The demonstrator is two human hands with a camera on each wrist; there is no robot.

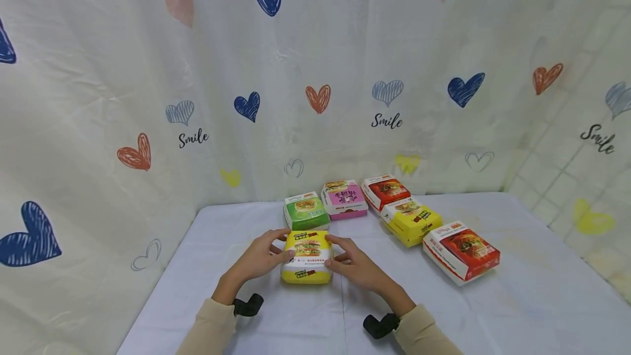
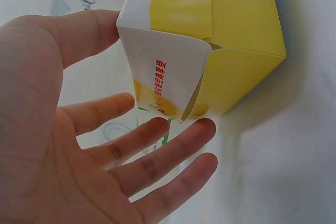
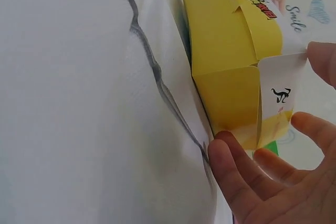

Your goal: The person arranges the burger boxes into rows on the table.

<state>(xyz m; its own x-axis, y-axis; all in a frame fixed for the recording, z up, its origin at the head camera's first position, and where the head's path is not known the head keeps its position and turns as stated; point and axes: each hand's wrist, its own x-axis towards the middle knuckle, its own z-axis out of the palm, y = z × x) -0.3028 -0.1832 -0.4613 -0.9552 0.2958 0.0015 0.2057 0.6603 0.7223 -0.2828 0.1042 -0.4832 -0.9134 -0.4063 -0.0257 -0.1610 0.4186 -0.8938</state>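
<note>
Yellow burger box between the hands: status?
Left hand and right hand touching opposite sides. Yellow burger box picture-side up. Green burger box close behind it.

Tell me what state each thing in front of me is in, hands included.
Front yellow box: closed, slight gap at a side flap
Left hand: spread, touching that box
Right hand: spread, touching it too
Green box: closed
Pink box: closed
Far red box: closed
Far yellow box: closed
Near red box: closed
Tablecloth: spread, creased
Curtain: hanging, wrinkled
</note>
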